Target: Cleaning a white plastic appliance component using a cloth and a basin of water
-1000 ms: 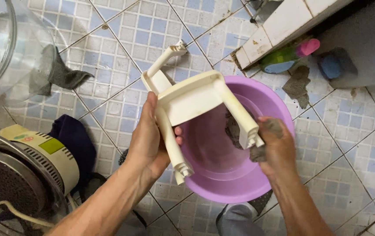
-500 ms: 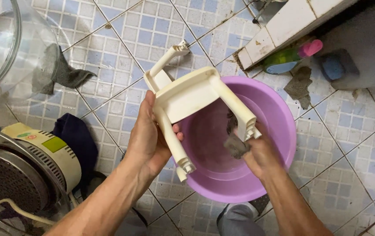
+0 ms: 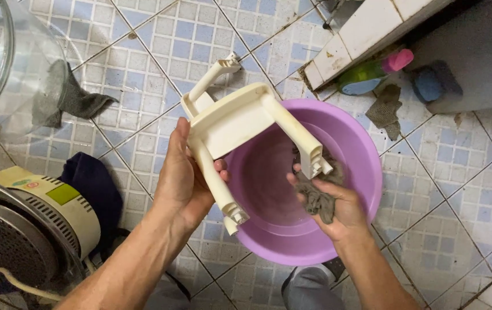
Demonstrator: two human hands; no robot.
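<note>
**Scrubbing a stool leg over the basin**

Mid-wipe, by the look of it. Left hand (image 3: 186,178) clamped around one leg of the cream plastic stool (image 3: 246,123), holding it tipped on its side over the purple basin (image 3: 366,172). Right hand (image 3: 332,204) closed on a wet grey rag (image 3: 320,198), pressed right against the foot of the nearer leg, just inside the basin rim. Guessing only that leg end is being done so far. Next bit probably calls for turning the stool in the left grip to bring another leg down to the rag, while keeping drips inside the basin.

Off to the left on the tiled floor (image 3: 142,74): a round fan-like appliance (image 3: 33,229), dark cloth (image 3: 94,183) beside it, clear tub (image 3: 5,74) further back. Far right, a green bottle with a pink cap (image 3: 372,72) by the white step (image 3: 366,28).
</note>
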